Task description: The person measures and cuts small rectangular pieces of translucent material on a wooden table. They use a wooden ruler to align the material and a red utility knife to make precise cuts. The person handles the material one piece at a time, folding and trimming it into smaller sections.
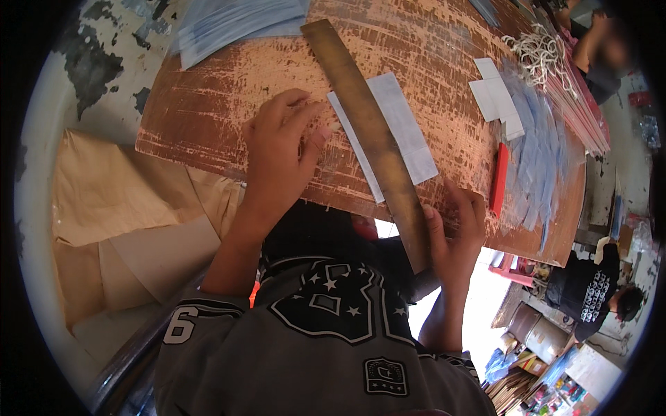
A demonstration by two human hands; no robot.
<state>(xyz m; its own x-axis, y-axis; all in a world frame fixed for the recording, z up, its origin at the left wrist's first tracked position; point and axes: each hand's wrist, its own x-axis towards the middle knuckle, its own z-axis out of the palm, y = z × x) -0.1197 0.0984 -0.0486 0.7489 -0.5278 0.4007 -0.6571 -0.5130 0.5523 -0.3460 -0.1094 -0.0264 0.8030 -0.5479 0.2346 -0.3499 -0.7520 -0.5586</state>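
Note:
A long brown flat strip (364, 118), like a worn ruler or straightedge, lies slantwise across a pale folded sheet (409, 132) on the table. The sheet shows on both sides of it, and the strip's near end juts past the table edge. To the left of the sheet, my left hand (281, 145) hovers with curved fingers apart and nothing in them. My right hand (459, 225) is by the strip's near end, thumb at its right edge and the other fingers spread towards the tabletop. Whether that thumb presses on the strip I cannot tell.
Right of my right hand lies a red-handled cutter (498, 180), beside white pieces (496, 97) and thin bluish strips (538, 152). White cords (544, 59) lie farther right. Bluish sheets (239, 24) are stacked far left on the scratched table (208, 104). Another person (590, 291) is at right.

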